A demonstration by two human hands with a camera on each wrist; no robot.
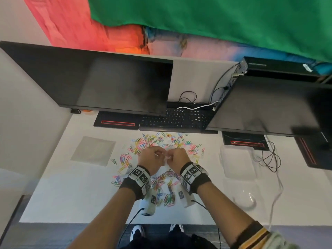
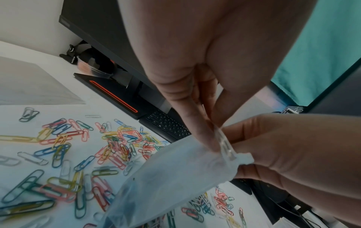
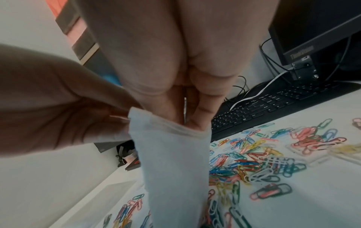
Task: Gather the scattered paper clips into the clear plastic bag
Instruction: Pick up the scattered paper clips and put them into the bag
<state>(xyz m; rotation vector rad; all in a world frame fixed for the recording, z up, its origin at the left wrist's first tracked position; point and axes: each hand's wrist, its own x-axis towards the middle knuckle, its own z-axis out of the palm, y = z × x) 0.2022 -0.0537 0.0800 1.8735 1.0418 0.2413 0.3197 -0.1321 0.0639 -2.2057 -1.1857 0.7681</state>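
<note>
Above the middle of the white table, my left hand [image 1: 160, 156] and right hand [image 1: 170, 156] meet knuckle to knuckle. Both pinch the top edge of the clear plastic bag [image 2: 175, 177], which hangs down between them, above the table. In the left wrist view my left hand [image 2: 215, 138] holds the bag's zip strip while the other hand grips the same rim from the right. In the right wrist view my right hand [image 3: 187, 120] has fingertips tucked at the bag [image 3: 171, 169] mouth. Several coloured paper clips [image 1: 156, 141] lie scattered around and under my wrists. What the bag holds is not clear.
Two dark monitors [image 1: 107, 81] and a black keyboard [image 1: 176, 119] stand behind the clips. A flat pale sheet [image 1: 93, 150] lies to the left. A clear plastic tray [image 1: 239, 160] and loose cables [image 1: 269, 155] are at the right. The table's front edge [image 1: 71, 221] is near my body.
</note>
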